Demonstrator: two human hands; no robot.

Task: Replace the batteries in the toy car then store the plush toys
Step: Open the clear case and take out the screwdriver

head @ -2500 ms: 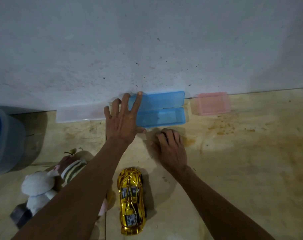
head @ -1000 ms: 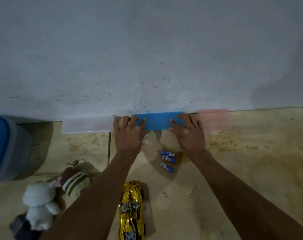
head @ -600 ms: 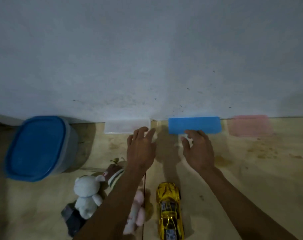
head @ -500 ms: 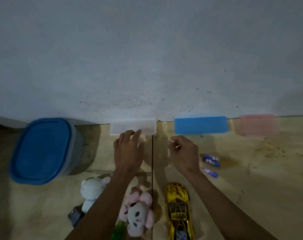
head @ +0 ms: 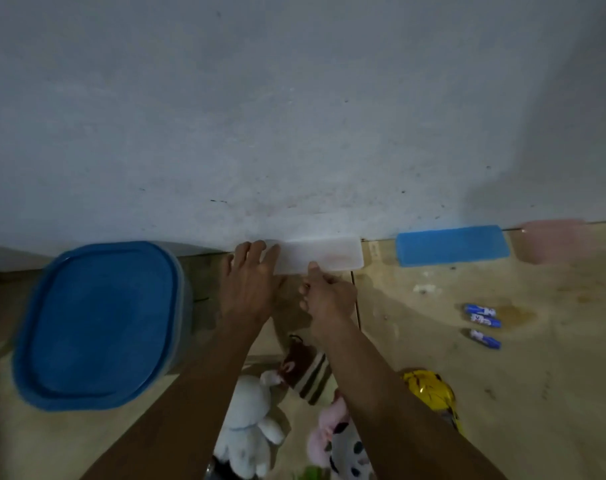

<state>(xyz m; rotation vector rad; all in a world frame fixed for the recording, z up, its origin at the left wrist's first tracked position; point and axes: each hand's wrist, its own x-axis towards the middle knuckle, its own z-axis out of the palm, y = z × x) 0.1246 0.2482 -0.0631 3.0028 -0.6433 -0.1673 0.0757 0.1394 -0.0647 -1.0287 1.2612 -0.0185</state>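
Both hands are on a clear plastic case (head: 324, 256) that lies against the wall. My left hand (head: 247, 284) rests flat with its fingers spread over the case's left end. My right hand (head: 325, 296) is curled, thumb pressing the case's front edge. Three blue batteries (head: 483, 323) lie loose on the floor to the right. The gold toy car (head: 431, 391) shows partly behind my right forearm. A white plush (head: 247, 417), a brown striped plush (head: 306, 368) and a pink plush (head: 332, 438) lie between my arms.
A big tub with a blue lid (head: 97, 323) stands at the left. A shut blue case (head: 452, 244) and a pink case (head: 554, 239) lie along the grey wall to the right. The floor is stained beige tile.
The blue case was shut and let go. Both hands and my view moved left, and the hands now sit on the clear case. Three batteries lie on the floor where my right hand was.
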